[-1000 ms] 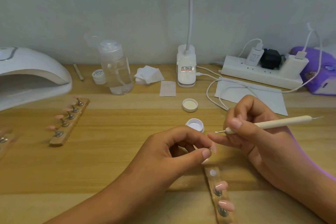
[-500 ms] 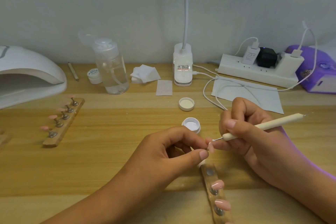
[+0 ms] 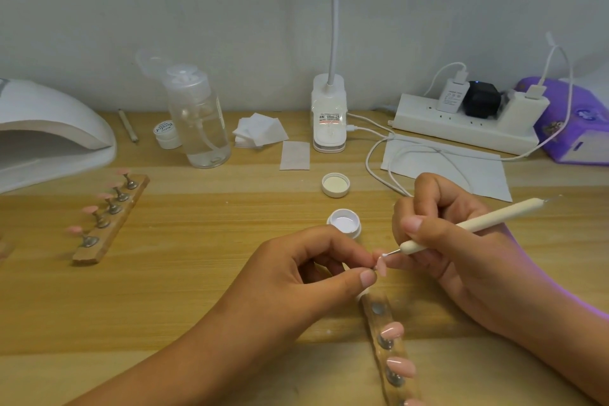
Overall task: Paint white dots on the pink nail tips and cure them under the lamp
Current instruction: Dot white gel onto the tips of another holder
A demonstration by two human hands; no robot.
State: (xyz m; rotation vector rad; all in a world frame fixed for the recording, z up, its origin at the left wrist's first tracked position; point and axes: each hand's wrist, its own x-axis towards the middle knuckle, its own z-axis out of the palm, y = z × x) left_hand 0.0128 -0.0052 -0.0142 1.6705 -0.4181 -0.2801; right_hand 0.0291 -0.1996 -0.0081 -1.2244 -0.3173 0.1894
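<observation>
My left hand (image 3: 306, 273) pinches the small stand of a pink nail tip (image 3: 381, 266) between thumb and forefinger, lifted above the table. My right hand (image 3: 451, 241) grips a cream dotting tool (image 3: 474, 224) like a pen, and its metal point touches the tip's top edge. An open jar of white paint (image 3: 344, 222) stands just behind my hands. Below them lies a wooden holder strip (image 3: 379, 323) with pink tips on stands. Another strip (image 3: 110, 217) with several pink tips lies at the left, in front of the white curing lamp (image 3: 49, 132).
The jar's lid (image 3: 335, 184) lies upside down behind the jar. Along the wall stand a clear pump bottle (image 3: 197, 122), a small white pot (image 3: 166, 135), wipes (image 3: 260, 132), a clip lamp base (image 3: 329, 115), a power strip (image 3: 461, 122) with cables and a purple box (image 3: 580, 128).
The dotting tool's point has come down leftward from just above the paint jar onto the nail tip that my left hand holds. My left hand has stayed nearly still.
</observation>
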